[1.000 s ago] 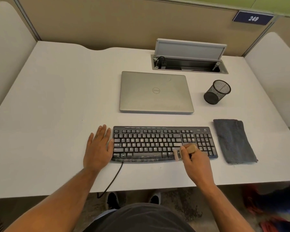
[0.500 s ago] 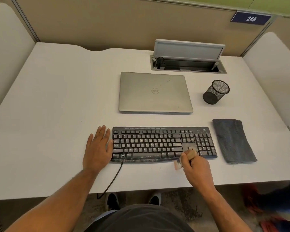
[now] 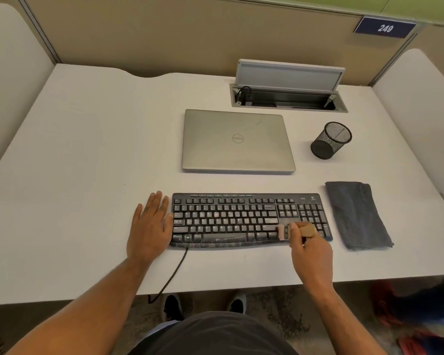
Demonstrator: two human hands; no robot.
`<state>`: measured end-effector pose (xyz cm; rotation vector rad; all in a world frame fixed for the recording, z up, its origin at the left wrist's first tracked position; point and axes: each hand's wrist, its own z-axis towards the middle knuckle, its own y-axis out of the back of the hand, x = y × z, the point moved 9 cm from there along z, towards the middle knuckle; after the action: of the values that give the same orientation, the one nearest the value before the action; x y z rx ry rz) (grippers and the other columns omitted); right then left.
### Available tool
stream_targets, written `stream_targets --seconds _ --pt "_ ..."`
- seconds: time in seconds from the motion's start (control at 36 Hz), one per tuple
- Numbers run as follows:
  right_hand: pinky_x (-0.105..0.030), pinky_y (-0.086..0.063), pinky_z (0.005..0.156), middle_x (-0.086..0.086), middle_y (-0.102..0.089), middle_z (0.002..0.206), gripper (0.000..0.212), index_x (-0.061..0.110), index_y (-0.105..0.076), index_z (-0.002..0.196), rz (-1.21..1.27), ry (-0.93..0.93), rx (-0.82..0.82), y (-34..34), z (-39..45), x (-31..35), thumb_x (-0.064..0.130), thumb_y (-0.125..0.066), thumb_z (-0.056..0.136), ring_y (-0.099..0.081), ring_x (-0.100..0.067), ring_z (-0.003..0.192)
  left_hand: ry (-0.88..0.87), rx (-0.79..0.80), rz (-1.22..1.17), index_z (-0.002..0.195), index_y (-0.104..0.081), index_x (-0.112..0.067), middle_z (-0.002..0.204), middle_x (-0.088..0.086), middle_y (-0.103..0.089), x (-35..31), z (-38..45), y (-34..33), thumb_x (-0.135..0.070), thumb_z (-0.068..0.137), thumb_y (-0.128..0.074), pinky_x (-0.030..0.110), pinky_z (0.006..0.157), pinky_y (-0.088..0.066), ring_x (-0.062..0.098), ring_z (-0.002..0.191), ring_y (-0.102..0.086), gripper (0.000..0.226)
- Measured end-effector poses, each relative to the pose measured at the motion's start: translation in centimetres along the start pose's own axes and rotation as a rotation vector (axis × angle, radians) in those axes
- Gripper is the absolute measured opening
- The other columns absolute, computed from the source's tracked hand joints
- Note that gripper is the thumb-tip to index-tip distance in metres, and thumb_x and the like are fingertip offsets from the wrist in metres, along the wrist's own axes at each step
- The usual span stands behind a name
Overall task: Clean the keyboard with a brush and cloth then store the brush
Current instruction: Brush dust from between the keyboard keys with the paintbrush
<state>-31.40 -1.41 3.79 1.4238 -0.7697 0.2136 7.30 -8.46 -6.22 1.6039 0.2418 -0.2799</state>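
The left hand (image 3: 149, 226) lies flat, fingers spread, on the bench (image 3: 75, 175) against the left end of the keyboard (image 3: 241, 219); to its right the right hand (image 3: 309, 248) has its grip curled round the brush (image 3: 282, 231), bristles on the lower keys. Dust along the front edge suggests brushing is under way; the cloth (image 3: 356, 213), right of that grip, lies folded; wiping and storing remain. Beyond it the mesh cup (image 3: 330, 140) looks empty.
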Motion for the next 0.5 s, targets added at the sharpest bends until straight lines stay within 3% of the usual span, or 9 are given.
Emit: stream_targets --seconds 0.11,0.19,0.36,0.5 --pt "-0.022 -0.038 0.051 0.003 -0.063 0.06 0.036 0.022 -0.058 0.076 -0.034 -0.045 0.091 -0.6 0.2 -1.2 0.035 -0.049 0.109 -0.057 -0.01 0.052 -0.002 0.001 0.001 0.161 -0.026 -0.016 0.17 0.001 -0.015 0.1 0.0 -0.1 -0.049 0.102 -0.005 0.043 0.128 -0.009 0.014 0.157 -0.006 0.071" --pt "-0.022 -0.039 0.05 0.004 -0.065 0.061 0.037 0.021 -0.058 0.075 0.008 -0.07 0.052 0.2 0.4 -1.5 0.034 -0.05 0.108 -0.055 -0.012 0.049 0.0 0.0 0.004 0.161 -0.026 -0.016 0.17 0.0 -0.016 0.0 0.1 -0.1 -0.048 0.102 -0.006 0.044 0.128 -0.009 0.014 0.157 -0.007 0.071" --pt "-0.021 -0.046 0.062 0.015 -0.066 0.082 0.017 0.035 -0.061 0.101 -0.036 0.039 0.026 -0.1 0.6 -0.3 0.042 -0.047 0.106 -0.064 -0.003 0.073 0.002 -0.002 0.006 0.161 -0.026 -0.016 0.17 0.0 -0.015 0.0 0.0 -0.1 -0.049 0.101 -0.004 0.043 0.128 -0.009 0.014 0.157 -0.006 0.072" --pt "-0.021 -0.04 0.054 0.008 -0.063 0.067 0.031 0.024 -0.058 0.084 -0.102 0.029 0.074 -0.7 0.6 -0.8 0.037 -0.045 0.109 -0.06 -0.009 0.058 0.0 -0.007 0.004 0.161 -0.026 -0.015 0.17 0.001 -0.016 0.0 0.0 0.0 -0.048 0.102 -0.006 0.044 0.128 -0.01 0.015 0.157 -0.007 0.07"
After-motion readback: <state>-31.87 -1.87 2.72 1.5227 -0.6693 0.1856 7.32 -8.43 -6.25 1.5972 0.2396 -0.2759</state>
